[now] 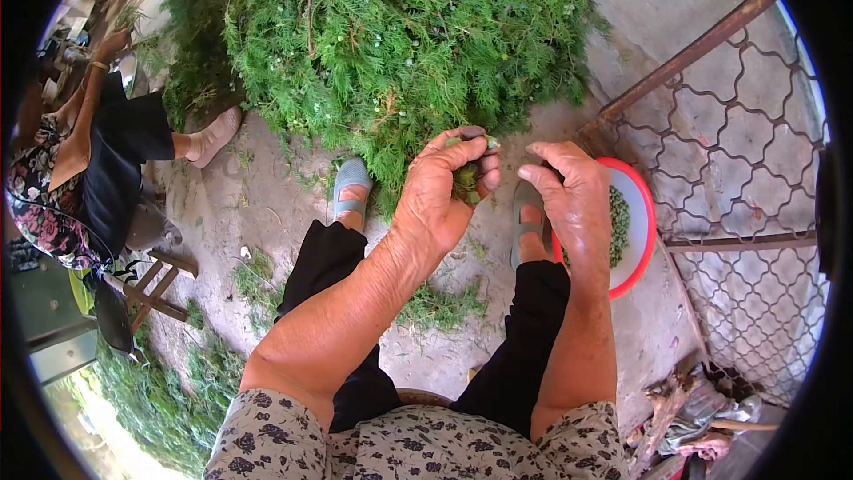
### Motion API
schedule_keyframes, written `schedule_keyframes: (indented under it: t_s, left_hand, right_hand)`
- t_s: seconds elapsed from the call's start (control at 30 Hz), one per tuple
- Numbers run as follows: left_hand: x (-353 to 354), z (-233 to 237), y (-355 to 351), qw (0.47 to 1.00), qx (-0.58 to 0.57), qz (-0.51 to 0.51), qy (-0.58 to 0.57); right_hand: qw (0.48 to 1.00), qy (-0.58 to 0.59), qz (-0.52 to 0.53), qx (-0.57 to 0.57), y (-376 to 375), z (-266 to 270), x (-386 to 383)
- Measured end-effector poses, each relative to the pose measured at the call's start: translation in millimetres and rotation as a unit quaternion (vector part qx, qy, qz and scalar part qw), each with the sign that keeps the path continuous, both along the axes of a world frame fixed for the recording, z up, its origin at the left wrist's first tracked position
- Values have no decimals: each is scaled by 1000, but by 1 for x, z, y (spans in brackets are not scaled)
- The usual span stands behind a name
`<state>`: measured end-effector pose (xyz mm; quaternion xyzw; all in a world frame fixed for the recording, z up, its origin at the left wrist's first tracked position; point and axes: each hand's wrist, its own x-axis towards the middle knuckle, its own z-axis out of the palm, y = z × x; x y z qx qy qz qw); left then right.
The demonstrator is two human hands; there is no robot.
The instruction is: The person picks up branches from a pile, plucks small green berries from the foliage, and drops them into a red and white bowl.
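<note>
Head view: concrete yard (pixel 258 204); one foliage pile (pixel 400 27) at twelve, one bowl (pixel 648 213) at three; left hand (pixel 440 200) grasps sprig (pixel 466 180); right hand (pixel 577 204) grip unclear.

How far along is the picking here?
Done: the red-rimmed bowl holds a shallow layer of small green seeds, and green scraps lie on the ground. In hand: the left hand grips a green sprig, with the right hand close beside it. Left: a big pile of green branches lies ahead, so most seems undone.
</note>
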<state>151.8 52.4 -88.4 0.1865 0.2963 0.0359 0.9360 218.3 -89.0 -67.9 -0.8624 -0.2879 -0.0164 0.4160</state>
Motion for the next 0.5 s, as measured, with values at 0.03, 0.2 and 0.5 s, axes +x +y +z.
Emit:
schedule_keyframes:
  t_s: [0.03, 0.2, 0.5]
  left_hand:
    - [0, -1, -1, 1000, 0, 0, 0]
    - [-2, -1, -7, 999, 16, -39, 7]
    - [-2, 1, -9, 997, -19, -71, -11]
  right_hand:
    - [1000, 5, 10, 16, 0, 0, 0]
    - [986, 138, -15, 96, 12, 16, -9]
    - [906, 339, -32, 251, 12, 10, -5]
